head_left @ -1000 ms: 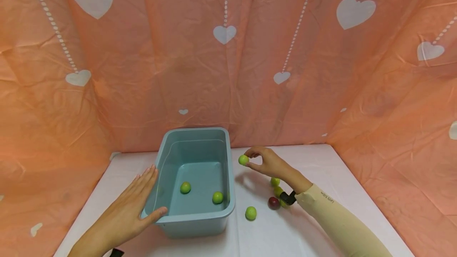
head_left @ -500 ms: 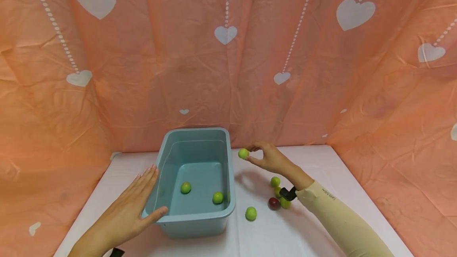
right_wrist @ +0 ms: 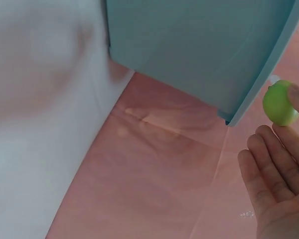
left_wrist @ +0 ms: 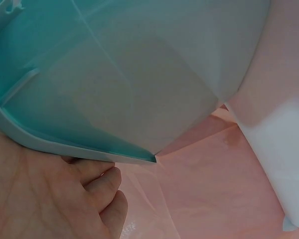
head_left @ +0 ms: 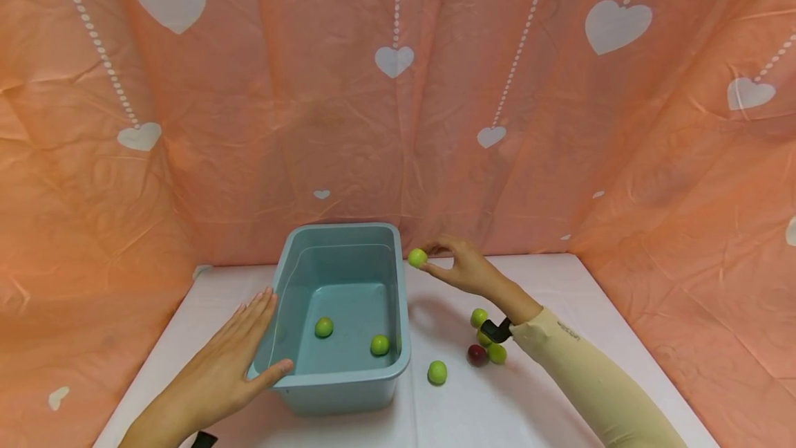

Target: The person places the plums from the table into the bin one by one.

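Note:
A blue-grey plastic bin [head_left: 340,379] stands on the table with two small round green fruits [head_left: 380,345] on its floor. My left hand [head_left: 218,358] rests along its left rim, fingers extended and thumb over the near corner. In the left wrist view the palm [left_wrist: 45,194] lies against the rim's outer side. My right hand [head_left: 469,272] pinches another green fruit [head_left: 417,258] between thumb and fingertips. It is raised above the table, just right of the bin's right rim. In the right wrist view the other fingers [right_wrist: 261,174] extend below that green fruit [right_wrist: 280,103].
Under the right wrist lie several green fruits [head_left: 497,353] and one dark red fruit [head_left: 477,355], close together. A single green fruit [head_left: 437,372] sits nearer the bin. An orange curtain with white hearts [head_left: 394,61] encloses the white table [head_left: 528,406] at the back and sides.
My right hand has risen and shifted slightly left with its green fruit, uncovering more of the fruits beneath the wrist. The left hand and the bin hold their places.

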A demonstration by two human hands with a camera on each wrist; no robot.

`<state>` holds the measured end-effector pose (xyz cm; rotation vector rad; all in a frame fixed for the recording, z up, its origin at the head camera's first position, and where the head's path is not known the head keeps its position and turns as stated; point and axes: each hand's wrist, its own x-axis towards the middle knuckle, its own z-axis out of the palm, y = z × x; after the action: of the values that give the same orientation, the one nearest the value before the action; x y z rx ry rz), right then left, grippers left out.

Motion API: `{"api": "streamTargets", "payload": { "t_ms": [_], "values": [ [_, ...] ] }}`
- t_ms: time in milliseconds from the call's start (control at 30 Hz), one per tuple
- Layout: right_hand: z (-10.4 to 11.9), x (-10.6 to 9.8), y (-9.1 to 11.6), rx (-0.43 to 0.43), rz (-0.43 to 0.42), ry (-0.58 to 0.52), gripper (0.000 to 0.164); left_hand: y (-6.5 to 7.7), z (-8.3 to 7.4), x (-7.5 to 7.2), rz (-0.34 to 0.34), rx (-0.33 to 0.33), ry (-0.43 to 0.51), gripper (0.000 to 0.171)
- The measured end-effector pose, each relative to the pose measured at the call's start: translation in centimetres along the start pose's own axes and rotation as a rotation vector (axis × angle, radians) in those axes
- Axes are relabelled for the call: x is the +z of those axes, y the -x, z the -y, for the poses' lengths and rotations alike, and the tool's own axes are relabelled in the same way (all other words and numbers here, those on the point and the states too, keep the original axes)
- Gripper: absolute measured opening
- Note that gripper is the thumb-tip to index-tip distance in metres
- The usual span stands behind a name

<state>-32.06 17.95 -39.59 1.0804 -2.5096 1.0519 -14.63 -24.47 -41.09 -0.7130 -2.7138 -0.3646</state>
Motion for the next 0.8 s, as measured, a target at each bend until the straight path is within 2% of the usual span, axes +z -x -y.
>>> {"api": "streamTargets", "payload": {
  "t_ms": [333,567,800],
  "values": [
    [1.1,0.2,-1.3,-0.063,-0.022,-0.012,0.032,0.1,-0.1,0.2,0.008,-0.007,-0.005,0.100],
    [2.0,0.6,-2.4,-0.073,-0.004,-0.019,0.031,0.0,-0.1,0.3,0.007,-0.007,-0.009,0.100],
    [2.7,1.3,-3.5,-0.134,0.012,-0.050,0.033,-0.1,-0.2,0.3,0.007,-0.011,-0.008,0.100]
  ]
}}
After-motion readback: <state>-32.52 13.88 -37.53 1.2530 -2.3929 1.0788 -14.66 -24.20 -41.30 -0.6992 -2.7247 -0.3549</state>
